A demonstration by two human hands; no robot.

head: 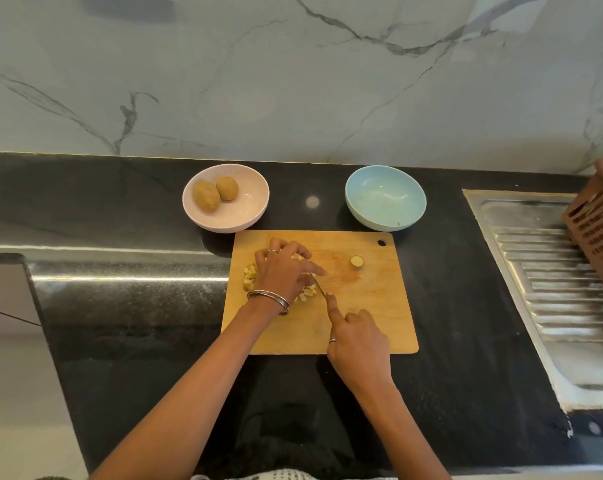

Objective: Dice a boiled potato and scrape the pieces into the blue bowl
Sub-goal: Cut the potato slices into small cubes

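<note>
On the wooden cutting board point(369, 306) lie diced potato pieces point(251, 276), mostly hidden under my left hand point(286, 271), whose curled fingers hold the potato down. My right hand point(357, 337) grips a knife point(319, 285), index finger stretched along its back, with the blade meeting the potato beside my left fingers. A small potato end piece point(357, 261) lies alone further right on the board. The blue bowl point(385, 197) stands behind the board's right corner and looks empty apart from small specks.
A pink bowl point(226, 216) with two whole potatoes point(207, 196) stands behind the board's left corner. A steel sink drainboard point(553, 289) lies at the right, with a brown plastic basket point(598, 230) on it. The marble wall rises behind the black counter point(120, 306).
</note>
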